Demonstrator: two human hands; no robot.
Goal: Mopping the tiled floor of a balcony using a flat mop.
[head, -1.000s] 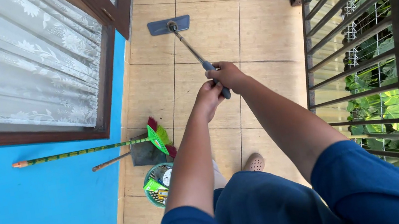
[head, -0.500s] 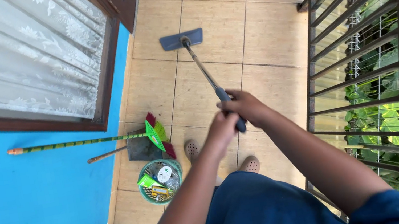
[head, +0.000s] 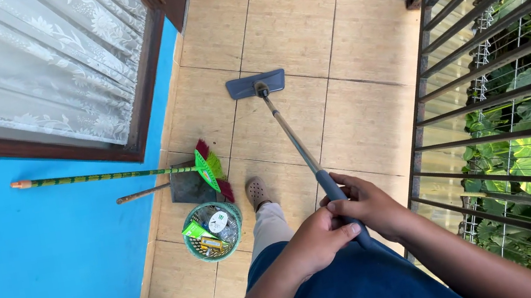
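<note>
Both of my hands grip the blue end of a flat mop's long metal handle (head: 293,139), close to my waist. My left hand (head: 317,239) wraps the grip from the left, and my right hand (head: 366,205) holds it just above from the right. The mop's flat grey head (head: 256,84) lies on the beige tiled floor (head: 362,125) ahead of me. One of my feet in a grey clog (head: 257,192) shows below the handle.
A green-handled broom (head: 105,176) and a dustpan (head: 190,187) lean at the blue wall (head: 28,275). A small green basket (head: 213,232) of rubbish stands beside them. A dark metal railing (head: 523,99) runs along the right, a curtained window (head: 29,66) on the left.
The mop head has slid back toward me across the tiles. My hands have drawn the handle in closer to my body.
</note>
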